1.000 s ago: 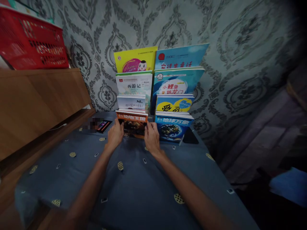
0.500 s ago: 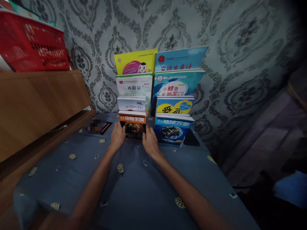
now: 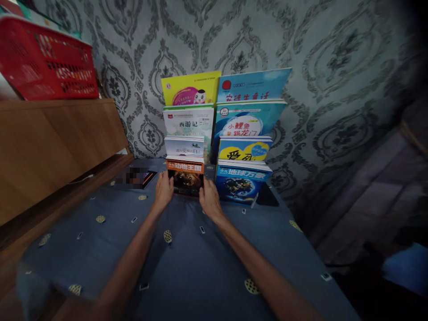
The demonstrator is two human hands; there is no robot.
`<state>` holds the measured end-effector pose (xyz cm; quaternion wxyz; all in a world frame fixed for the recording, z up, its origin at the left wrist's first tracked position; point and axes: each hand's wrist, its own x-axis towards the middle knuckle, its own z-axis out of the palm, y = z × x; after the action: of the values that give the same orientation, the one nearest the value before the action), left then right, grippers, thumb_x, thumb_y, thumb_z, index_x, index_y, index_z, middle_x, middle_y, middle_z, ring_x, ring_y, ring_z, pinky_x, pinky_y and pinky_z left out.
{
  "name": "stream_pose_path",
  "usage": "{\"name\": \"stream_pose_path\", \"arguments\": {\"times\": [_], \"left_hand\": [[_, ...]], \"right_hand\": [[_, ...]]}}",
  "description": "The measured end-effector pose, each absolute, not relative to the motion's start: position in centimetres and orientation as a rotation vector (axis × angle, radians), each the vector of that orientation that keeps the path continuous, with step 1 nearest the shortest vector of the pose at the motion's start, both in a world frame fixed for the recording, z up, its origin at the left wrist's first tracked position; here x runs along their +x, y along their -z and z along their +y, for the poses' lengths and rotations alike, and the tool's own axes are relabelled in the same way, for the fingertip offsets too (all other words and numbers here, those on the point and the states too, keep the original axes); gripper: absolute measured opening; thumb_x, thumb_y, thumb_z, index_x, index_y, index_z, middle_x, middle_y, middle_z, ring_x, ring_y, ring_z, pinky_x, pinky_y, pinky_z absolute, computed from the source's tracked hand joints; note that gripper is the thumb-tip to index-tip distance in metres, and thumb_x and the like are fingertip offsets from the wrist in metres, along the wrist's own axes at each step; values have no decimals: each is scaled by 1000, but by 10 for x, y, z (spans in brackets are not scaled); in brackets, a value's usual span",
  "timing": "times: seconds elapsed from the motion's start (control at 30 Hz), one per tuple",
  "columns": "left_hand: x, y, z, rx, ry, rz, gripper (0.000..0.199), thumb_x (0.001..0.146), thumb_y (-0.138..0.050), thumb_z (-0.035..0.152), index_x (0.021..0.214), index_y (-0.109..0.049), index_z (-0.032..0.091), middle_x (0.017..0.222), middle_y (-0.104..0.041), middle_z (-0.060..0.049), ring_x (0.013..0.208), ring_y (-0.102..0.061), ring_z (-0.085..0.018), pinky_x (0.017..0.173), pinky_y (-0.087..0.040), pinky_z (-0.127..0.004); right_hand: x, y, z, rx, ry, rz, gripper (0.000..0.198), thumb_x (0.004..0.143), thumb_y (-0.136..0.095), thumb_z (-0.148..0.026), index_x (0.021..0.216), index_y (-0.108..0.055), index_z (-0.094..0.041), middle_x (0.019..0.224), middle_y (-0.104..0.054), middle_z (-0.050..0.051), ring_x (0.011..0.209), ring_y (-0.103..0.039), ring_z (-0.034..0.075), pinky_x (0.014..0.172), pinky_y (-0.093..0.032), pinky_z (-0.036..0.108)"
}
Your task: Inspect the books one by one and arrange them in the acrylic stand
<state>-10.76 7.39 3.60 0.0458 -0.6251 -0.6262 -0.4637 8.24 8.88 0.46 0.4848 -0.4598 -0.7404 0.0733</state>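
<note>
A book with an orange title band and a lion on its dark cover (image 3: 186, 177) stands upright at the front of the left stack. My left hand (image 3: 164, 189) grips its left edge, and my right hand (image 3: 209, 196) grips the right edge; the fingers behind are hidden. Behind it rise a pale grey book (image 3: 183, 146), a white-green book (image 3: 189, 120) and a yellow book (image 3: 190, 84). To the right stand a blue book with a globe (image 3: 239, 183), a blue and yellow book (image 3: 244, 148), a teal book (image 3: 249, 118) and a tall blue book (image 3: 254, 84).
The books stand on a dark blue patterned bedsheet (image 3: 187, 276) against a wallpapered wall (image 3: 240, 40). A phone-like object (image 3: 147, 179), partly pixelated, lies at left. A red basket (image 3: 50, 62) sits on a wooden cabinet (image 3: 60, 147). A dark flat object (image 3: 268, 196) lies behind the right stack.
The view has shifted very slightly. Both hands stay at the sides of the lion book, and the books stand as before.
</note>
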Motion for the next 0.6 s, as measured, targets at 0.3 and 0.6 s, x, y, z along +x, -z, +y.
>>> {"name": "stream_pose_path", "arguments": {"times": [0.3, 0.6], "left_hand": [[-108, -31, 77, -1895, 1489, -1896, 28, 94, -45, 21, 120, -56, 20, 113, -60, -14, 111, -59, -30, 100, -49, -50], [-106, -32, 77, -1868, 1486, -1907, 29, 93, -46, 20, 120, -56, 18, 112, -60, -14, 110, -60, -30, 100, -49, -48]], "right_hand": [[82, -3, 91, -1116, -187, -1805, 58, 93, -38, -17, 150, -46, -15, 120, -63, 17, 114, -58, 33, 105, -48, 54], [82, -6, 92, -1153, -183, -1843, 58, 92, -37, -15, 149, -45, -8, 124, -62, 21, 115, -58, 34, 107, -47, 55]]}}
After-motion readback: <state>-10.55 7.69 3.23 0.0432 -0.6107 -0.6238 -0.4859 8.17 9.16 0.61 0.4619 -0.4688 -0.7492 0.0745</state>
